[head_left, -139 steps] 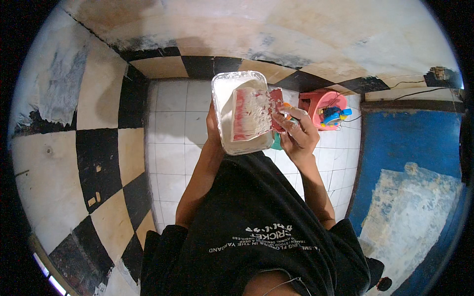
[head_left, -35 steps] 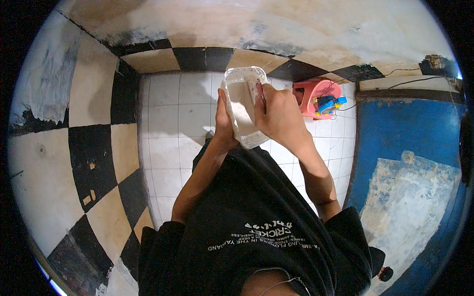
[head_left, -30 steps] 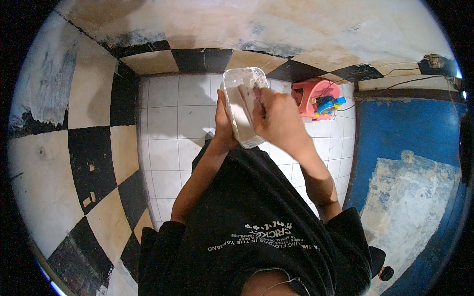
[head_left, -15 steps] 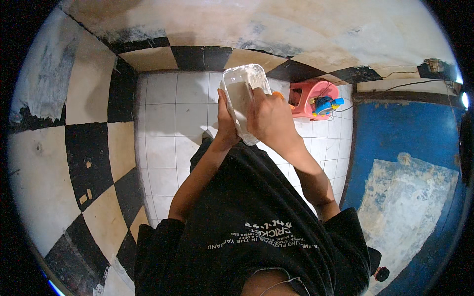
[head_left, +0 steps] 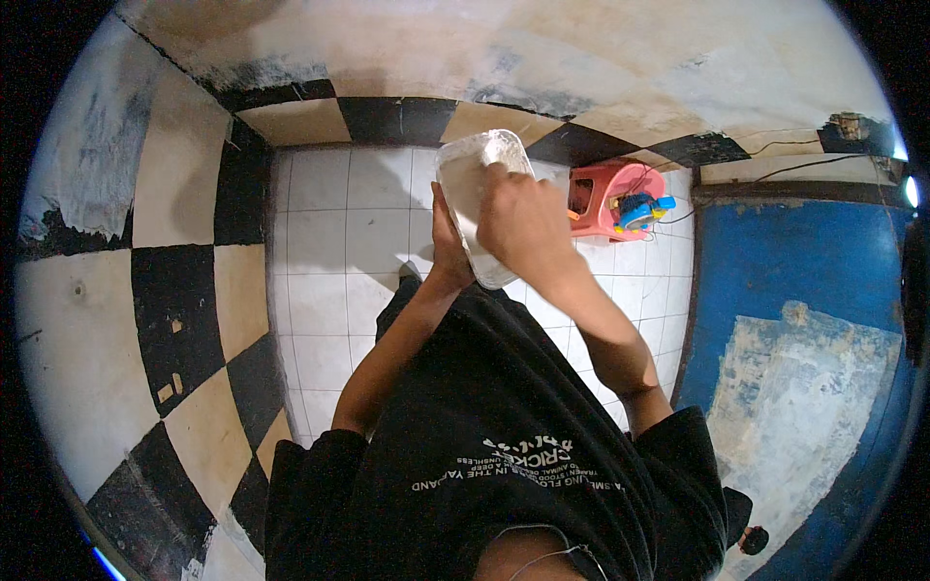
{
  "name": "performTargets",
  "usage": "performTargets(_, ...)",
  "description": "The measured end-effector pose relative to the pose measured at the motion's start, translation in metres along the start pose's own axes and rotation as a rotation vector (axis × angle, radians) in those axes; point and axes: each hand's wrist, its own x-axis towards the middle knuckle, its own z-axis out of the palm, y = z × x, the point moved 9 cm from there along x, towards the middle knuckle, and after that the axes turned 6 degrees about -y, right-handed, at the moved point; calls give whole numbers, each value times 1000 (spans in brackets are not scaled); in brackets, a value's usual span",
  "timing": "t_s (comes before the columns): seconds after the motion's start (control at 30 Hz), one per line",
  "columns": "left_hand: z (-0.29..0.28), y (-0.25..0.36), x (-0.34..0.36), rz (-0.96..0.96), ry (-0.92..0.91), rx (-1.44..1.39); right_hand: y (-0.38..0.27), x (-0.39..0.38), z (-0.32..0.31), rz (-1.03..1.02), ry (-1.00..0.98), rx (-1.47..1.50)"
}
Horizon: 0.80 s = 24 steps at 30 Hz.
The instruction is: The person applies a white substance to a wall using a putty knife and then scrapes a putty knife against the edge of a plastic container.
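Held up in front of my black shirt is a clear plastic tub (head_left: 494, 280), long with rounded corners. White paste (head_left: 467, 182) coats its inside, thickest by the far end. My left hand (head_left: 449, 244) is closed around the tub's left side, thumb along the wall and the other fingers hidden beneath. Over the tub's right half, my right hand (head_left: 524, 221) is closed in a grip, knuckles up. It grips a tool whose orange handle showed beside it a moment ago; my hand hides nearly all of it now, including the end in the paste.
A pink plastic stool (head_left: 599, 184) lies on the white tiled floor (head_left: 320, 232) by the far wall, with a blue and yellow power tool (head_left: 639, 210) and a dark cable against it. Black and cream checked walls (head_left: 174, 290) stand left and ahead. A blue door (head_left: 775, 252) is at the right.
My right hand has turned and shifted slightly left over the tub, and the orange handle has swung mostly out of sight. My left hand keeps its hold on the tub.
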Motion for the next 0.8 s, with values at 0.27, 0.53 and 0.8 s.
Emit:
performTargets(0.27,-32,-9,0,63,-62,193,-35,-9,-3,-109,-36,31)
performTargets(0.53,-16,8,0,146,113,26,-4,1,5,-13,-5,-56)
performTargets(0.8,-36,29,-10,218,282,1001,-32,-14,12,-79,-28,35)
